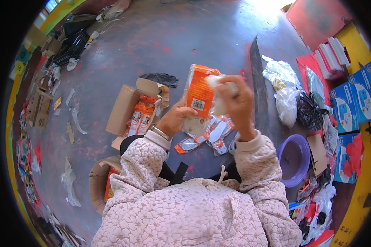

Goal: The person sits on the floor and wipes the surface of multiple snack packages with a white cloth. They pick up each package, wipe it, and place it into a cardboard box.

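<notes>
My left hand [176, 118] grips a flat clear plastic packet [200, 88] with an orange printed card, thumb across its front near the lower edge. At the packet's right side, my right hand [239, 101] is closed around a soft-looking white piece [220, 103]. Blur and the fingers hide its exact kind, and I cannot tell whether it is partly inside the packet. Below my hands, several orange-and-clear packets [219, 132] with pale sole-shaped contents lie on the floor. An opened cardboard box [121, 107] to the left holds more orange-and-white packets [142, 117].
Another cardboard box [99, 181] stands by my left side. A purple basin [293, 160] is at my right, beside a dark long strip [258, 82], white plastic bags [282, 86] and blue boxes [346, 101]. Scraps and cartons [39, 109] line the left wall.
</notes>
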{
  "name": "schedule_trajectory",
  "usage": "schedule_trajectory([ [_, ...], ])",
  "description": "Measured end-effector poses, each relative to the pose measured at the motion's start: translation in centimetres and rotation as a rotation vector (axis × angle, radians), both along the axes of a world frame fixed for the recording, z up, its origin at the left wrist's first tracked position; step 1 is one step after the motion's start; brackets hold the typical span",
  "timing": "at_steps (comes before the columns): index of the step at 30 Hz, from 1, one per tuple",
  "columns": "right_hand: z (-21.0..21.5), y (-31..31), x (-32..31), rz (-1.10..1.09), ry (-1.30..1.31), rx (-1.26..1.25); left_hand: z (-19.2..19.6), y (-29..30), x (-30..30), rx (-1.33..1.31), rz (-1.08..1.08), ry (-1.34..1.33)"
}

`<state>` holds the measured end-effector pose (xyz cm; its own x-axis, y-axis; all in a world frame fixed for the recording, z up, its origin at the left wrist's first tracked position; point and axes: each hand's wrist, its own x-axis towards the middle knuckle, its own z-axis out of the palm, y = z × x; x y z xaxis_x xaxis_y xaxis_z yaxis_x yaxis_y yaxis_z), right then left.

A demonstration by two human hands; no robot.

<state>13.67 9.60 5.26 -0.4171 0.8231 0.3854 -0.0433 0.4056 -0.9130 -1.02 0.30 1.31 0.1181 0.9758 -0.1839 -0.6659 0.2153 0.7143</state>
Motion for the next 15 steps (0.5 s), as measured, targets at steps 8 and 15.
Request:
schedule_trajectory([
  [8,-3.6,5.2,0.3,-0.317,-0.302,0.390,0.6,-1.7,2.0,0.083,-0.193,-0.016],
  [15,-3.9,8.0,3.9,-0.429,-0.418,-0.059,0.0,-1.2,1.4,0.068,-0.145,-0.181],
])
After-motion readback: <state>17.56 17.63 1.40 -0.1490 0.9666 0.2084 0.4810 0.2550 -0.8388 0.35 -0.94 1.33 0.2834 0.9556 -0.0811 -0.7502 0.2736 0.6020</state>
